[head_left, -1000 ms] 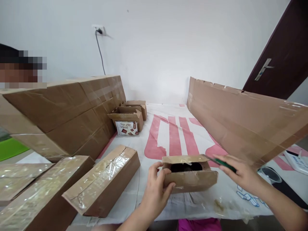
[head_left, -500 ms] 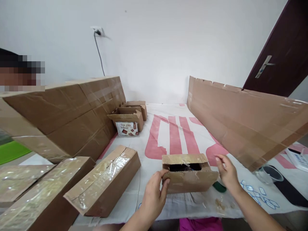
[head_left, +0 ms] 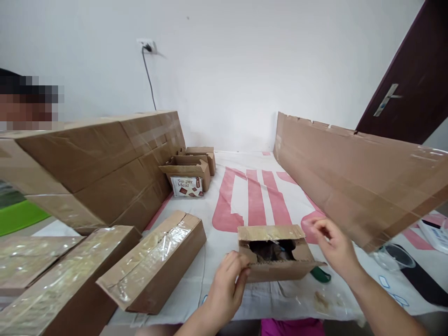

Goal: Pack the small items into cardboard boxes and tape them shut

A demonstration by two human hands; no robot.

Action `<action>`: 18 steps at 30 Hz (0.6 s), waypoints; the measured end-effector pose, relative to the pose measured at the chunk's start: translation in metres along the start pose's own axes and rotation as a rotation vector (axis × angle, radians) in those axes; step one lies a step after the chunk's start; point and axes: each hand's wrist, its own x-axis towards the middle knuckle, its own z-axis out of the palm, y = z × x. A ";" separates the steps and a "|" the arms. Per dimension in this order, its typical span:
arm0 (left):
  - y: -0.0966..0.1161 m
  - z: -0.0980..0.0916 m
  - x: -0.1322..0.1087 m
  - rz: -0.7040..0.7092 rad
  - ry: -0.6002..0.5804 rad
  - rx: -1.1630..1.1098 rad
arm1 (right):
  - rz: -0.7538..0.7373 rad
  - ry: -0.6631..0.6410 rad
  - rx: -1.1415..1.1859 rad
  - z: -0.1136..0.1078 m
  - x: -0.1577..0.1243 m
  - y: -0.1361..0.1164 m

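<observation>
A small cardboard box [head_left: 283, 273] stands in front of me, its top partly open. Something dark, too unclear to name, lies inside. My left hand [head_left: 229, 284] pinches the near flap at the box's left corner between thumb and fingers. Just off the box's right end, my right hand [head_left: 334, 245] is raised with its fingers curled together; whatever it may hold does not show. Beneath the right end of the flap lies a dark green object [head_left: 320, 275], possibly a tape roll.
A taped long carton [head_left: 157, 261] and more cartons [head_left: 70, 280] sit left. Behind stand small open boxes [head_left: 191, 165] with a "Super Meal" packet [head_left: 187, 186]. Cardboard walls [head_left: 129, 163] flank the cloth-covered table [head_left: 241, 158]. A clear cup [head_left: 395, 256] is at right; a person is far left.
The near flap has tipped toward me, so the opening looks wider. My right hand has shifted slightly up and right; my left still grips the flap. The view has turned slightly.
</observation>
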 end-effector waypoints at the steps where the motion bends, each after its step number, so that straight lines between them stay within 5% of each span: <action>1: 0.005 -0.006 0.002 0.057 -0.083 -0.022 | -0.011 -0.129 -0.024 0.000 0.005 -0.003; 4: 0.018 -0.023 0.008 0.151 -0.292 -0.105 | -0.158 -0.467 -0.118 0.006 0.014 -0.021; 6: 0.023 -0.031 0.014 0.150 -0.319 -0.165 | -0.296 -0.574 -0.197 0.013 0.017 -0.034; 12: 0.007 -0.022 0.049 0.088 -0.093 0.086 | -0.449 -0.606 -0.362 0.033 0.021 -0.042; 18: -0.021 0.004 0.073 0.137 -0.147 0.338 | -0.390 -0.629 -0.381 0.040 0.025 -0.034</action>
